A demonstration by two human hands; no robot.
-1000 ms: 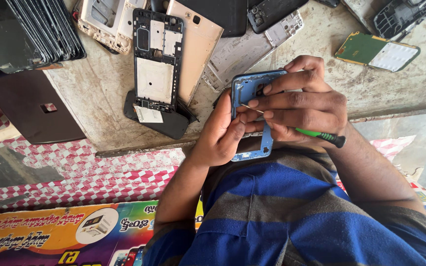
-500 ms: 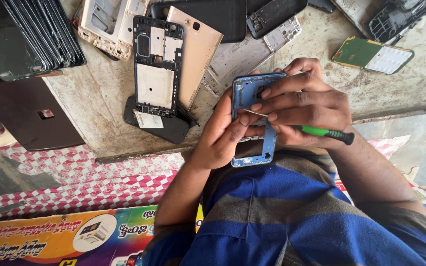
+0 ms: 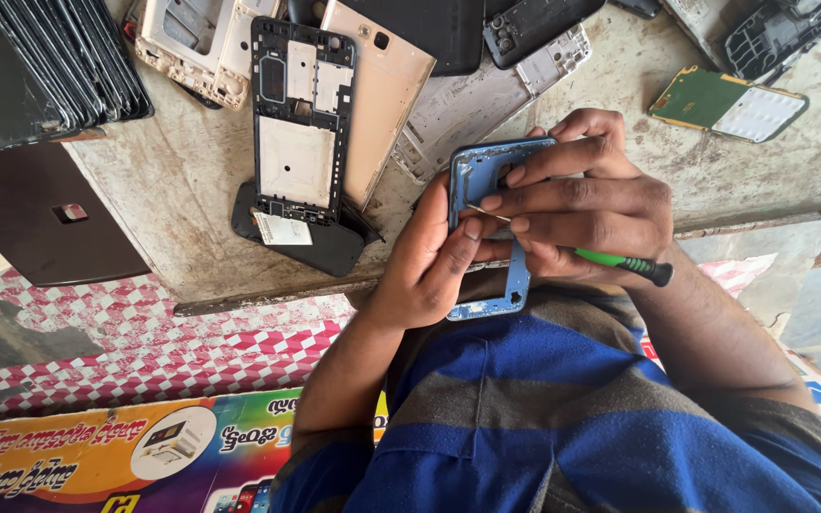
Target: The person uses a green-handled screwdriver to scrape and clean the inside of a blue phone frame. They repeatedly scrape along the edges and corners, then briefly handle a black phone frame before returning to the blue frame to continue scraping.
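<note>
A blue phone frame [image 3: 480, 180] is held upright over the bench edge, close to my chest. My left hand [image 3: 425, 261] grips its left side, thumb pressed on the frame's inner edge. My right hand [image 3: 586, 209] wraps around the frame from the right and holds a green-handled screwdriver [image 3: 620, 261]. The thin metal tip [image 3: 486, 213] points left across the frame, towards my left thumb. The lower corner of the frame [image 3: 515, 299] shows below my fingers.
On the worn bench [image 3: 182, 180] lie a black phone mid-frame [image 3: 301, 123] on a black cover, a gold back cover [image 3: 382, 90], a grey frame [image 3: 486, 95], a green circuit board with white keypad [image 3: 729, 103], and stacked dark panels [image 3: 40, 57] at far left. Checkered cloth [image 3: 192, 351] lies below.
Both hands stay on the blue frame with the screwdriver tip against it. The view has drifted slightly; the frame sits a little lower and my fingers have shifted on it.
</note>
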